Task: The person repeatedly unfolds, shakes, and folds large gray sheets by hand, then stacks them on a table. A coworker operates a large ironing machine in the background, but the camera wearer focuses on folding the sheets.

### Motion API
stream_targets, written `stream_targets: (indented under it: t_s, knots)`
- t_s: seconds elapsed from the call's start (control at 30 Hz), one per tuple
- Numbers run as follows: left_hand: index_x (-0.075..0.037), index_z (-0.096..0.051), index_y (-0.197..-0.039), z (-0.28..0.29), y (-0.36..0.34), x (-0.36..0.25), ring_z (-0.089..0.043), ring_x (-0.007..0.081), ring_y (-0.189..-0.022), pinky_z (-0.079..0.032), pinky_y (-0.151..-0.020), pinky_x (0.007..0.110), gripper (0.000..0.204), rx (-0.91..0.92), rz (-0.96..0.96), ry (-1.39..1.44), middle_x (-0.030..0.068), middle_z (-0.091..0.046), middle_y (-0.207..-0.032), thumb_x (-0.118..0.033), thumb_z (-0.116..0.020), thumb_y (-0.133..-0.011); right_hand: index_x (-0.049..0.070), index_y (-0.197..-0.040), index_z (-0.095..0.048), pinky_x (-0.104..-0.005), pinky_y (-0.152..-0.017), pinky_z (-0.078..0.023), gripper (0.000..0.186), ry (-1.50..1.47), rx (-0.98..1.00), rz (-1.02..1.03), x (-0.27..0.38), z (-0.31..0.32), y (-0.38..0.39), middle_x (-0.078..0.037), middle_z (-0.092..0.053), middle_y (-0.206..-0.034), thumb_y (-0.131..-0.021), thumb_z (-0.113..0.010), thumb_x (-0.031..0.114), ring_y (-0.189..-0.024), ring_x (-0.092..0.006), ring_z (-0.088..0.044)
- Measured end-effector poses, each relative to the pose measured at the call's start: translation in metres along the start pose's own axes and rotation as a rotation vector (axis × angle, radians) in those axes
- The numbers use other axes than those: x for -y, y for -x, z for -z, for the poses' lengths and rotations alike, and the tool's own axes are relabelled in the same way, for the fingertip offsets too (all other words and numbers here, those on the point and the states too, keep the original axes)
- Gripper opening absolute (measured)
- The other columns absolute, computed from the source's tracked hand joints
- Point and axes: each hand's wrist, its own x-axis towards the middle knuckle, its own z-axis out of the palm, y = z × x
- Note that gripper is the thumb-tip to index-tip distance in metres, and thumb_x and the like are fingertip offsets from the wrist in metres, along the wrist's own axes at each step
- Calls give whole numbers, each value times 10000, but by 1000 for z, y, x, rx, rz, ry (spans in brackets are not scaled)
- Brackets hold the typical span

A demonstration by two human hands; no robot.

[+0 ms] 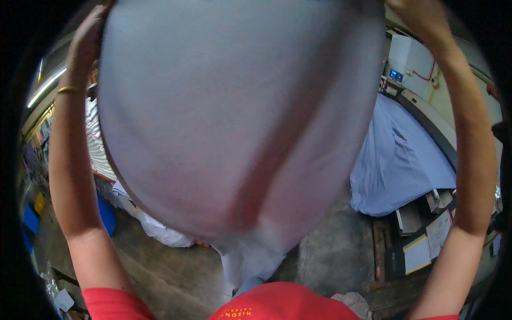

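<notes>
A large pale grey-blue cloth (224, 122) hangs stretched out in front of me and fills the middle of the head view. Both my arms are raised at its sides. My left hand (92, 40) grips its upper left edge, fingers partly cut off by the picture's dark rim. At the upper right corner my right hand (418, 13) holds the other edge, its fingertips mostly out of the picture. A dark shadow band runs slantwise down the fabric. The lower end bunches together near my body.
To the right, more light blue cloth (402, 154) drapes over a long machine (429, 117) with a small lit screen (396, 75). Papers (426, 248) lie on a dark surface below. A blue bin (106, 213) and white bundled fabric (162, 232) are at left, over concrete floor (170, 277).
</notes>
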Motion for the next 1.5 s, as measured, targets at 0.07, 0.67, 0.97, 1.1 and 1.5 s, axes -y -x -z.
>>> stream_targets:
  t_s: [0.07, 0.67, 0.97, 1.1, 1.5]
  knots:
    - [-30, -597, -1062, -67, 2, 30, -568, 141, -797, -478, -761, 331, 460, 50, 340, 287, 40, -601, -852, -468, -557, -928, 37, -880, -592, -387, -711, -491, 214, 63, 92, 67, 8, -34, 16, -141, -632, -800, -760, -745, 129, -794, -307, -625]
    - [-20, -624, -1096, -390, -119, 322, -550, 122, -791, -436, -732, 283, 331, -162, 476, 585, 36, -647, -912, -306, -603, -930, 94, -925, -565, -409, -732, -496, 267, 202, 560, -45, -42, -361, 119, -84, -639, -849, -736, -728, 188, -874, -276, -618]
    - [4, -635, -1005, -548, -97, 494, -547, 114, -767, -440, -696, 273, 300, -103, 560, 539, 36, -638, -876, -284, -600, -927, 101, -933, -586, -420, -701, -504, 171, 159, 797, -222, -32, -539, 220, -89, -654, -879, -787, -645, 168, -886, -278, -640]
    - [83, -597, -1098, -619, -45, 569, -616, 250, -916, -457, -831, 348, 415, -64, 634, 377, 207, -666, -1011, -282, -597, -902, 91, -959, -575, -434, -725, -500, 144, 97, 983, -368, -5, -618, 295, -113, -654, -903, -817, -558, 107, -895, -290, -641]
    - [-80, -477, -1305, -695, 119, 661, -558, 353, -1030, -455, -895, 432, 588, 302, 657, -186, 185, -562, -1107, -309, -704, -814, 59, -1388, -406, -519, -1105, -232, 579, -649, 1360, -816, 254, -519, 545, -181, -332, -1480, -907, -566, 338, -1367, -346, -307]
